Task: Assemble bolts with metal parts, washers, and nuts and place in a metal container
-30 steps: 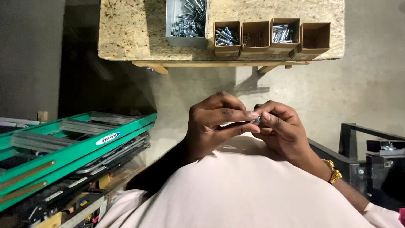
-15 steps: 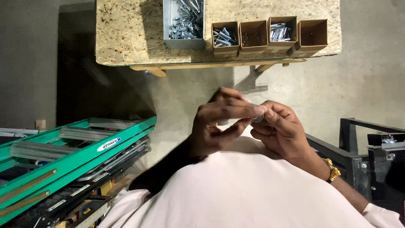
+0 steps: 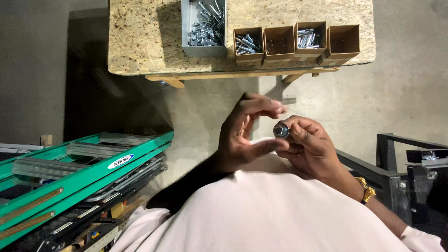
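My right hand (image 3: 310,147) is closed around a small metal bolt with a hex nut (image 3: 281,129) on its end, the nut facing the camera. My left hand (image 3: 245,133) sits just to its left, fingers curled and apart, the thumb close under the bolt and the fingertips above it. Whether the left thumb touches the bolt is hard to tell. Both hands hover above my lap in a light shirt.
A chipboard workbench (image 3: 144,42) ahead carries a grey bin of bolts (image 3: 204,28) and several brown cardboard boxes (image 3: 298,42) of small hardware. A green ladder (image 3: 70,172) lies at the left. A black metal frame (image 3: 410,163) stands at the right, on a concrete floor.
My left hand's fingers have come off the bolt and spread apart. The nut end now shows between the hands, held by the right hand alone.
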